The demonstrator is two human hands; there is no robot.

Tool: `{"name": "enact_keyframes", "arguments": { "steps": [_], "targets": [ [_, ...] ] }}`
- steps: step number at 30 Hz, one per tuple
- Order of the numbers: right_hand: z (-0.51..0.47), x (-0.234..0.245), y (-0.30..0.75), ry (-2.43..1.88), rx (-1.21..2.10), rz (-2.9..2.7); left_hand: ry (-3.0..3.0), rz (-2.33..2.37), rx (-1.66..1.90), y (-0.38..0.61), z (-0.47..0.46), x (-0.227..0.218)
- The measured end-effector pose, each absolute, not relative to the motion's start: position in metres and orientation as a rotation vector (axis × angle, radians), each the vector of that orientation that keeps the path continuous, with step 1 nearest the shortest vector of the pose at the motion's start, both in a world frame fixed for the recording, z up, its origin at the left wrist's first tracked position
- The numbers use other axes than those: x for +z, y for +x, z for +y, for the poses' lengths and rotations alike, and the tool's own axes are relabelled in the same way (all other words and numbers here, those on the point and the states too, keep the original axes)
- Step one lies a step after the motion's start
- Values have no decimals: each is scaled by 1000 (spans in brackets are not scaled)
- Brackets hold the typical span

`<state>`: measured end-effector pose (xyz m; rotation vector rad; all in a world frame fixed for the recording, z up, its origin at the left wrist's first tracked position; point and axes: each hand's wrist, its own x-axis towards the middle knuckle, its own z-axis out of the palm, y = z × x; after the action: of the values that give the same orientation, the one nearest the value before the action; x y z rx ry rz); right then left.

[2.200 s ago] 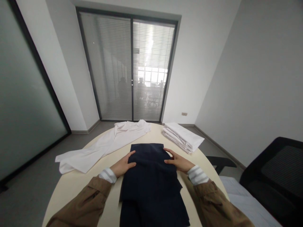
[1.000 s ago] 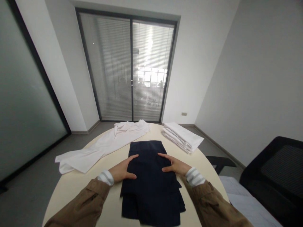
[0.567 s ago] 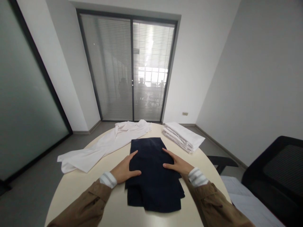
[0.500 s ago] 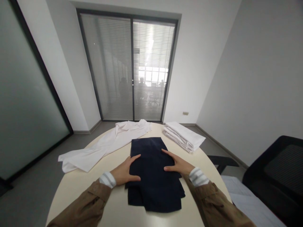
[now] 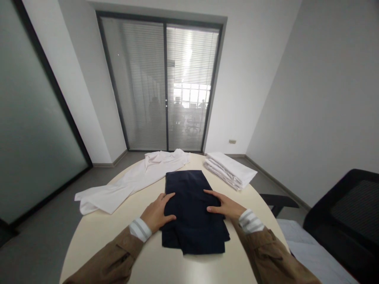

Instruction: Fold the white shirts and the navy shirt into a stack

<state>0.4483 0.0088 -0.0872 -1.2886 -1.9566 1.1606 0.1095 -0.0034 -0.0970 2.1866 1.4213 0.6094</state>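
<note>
A folded dark navy garment (image 5: 191,211) lies in the middle of a round cream table (image 5: 97,236). My left hand (image 5: 158,213) rests flat on its left edge, fingers stretched out with the thumb on the cloth. My right hand (image 5: 225,205) lies flat on its right side, fingers extended toward the far end. Neither hand grips the cloth. Both arms wear brown sleeves with striped cuffs.
A loose white garment (image 5: 130,183) sprawls over the table's far left. A stack of folded white cloth (image 5: 229,170) sits at the far right edge. A black office chair (image 5: 343,221) stands to the right. Glass doors with blinds (image 5: 164,85) are beyond the table.
The navy garment has slid away from me across the table under both hands, so its near end now lies fully on the tabletop. Both hands stayed flat on its sides.
</note>
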Motion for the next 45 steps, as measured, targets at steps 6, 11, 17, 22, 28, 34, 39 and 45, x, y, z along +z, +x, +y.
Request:
{"name": "enact_keyframes", "arguments": {
  "steps": [6,11,17,22,28,34,39,45],
  "targets": [
    [6,-95,453,-1190,1297,-2018,2182,1304,598,106,-5,-94],
    [3,-99,452,-1220,1230,-1977,2096,1051,590,101,-14,-93],
    [-7,-90,449,-1126,1281,-1990,2170,961,549,100,-19,-101],
    [-3,-95,440,-1105,1223,-1805,2180,1002,675,107,-14,-101],
    [-14,-84,445,-1184,1396,-1672,2156,1155,683,112,-23,-87],
    [-27,-81,448,-1302,1666,-1659,1925,1186,750,118,-31,-84],
    [-25,-90,449,-1272,1756,-1716,1663,1011,764,118,-29,-93],
    [-29,-90,452,-1142,1650,-1671,1516,1179,801,125,-37,-91]
  ]
}}
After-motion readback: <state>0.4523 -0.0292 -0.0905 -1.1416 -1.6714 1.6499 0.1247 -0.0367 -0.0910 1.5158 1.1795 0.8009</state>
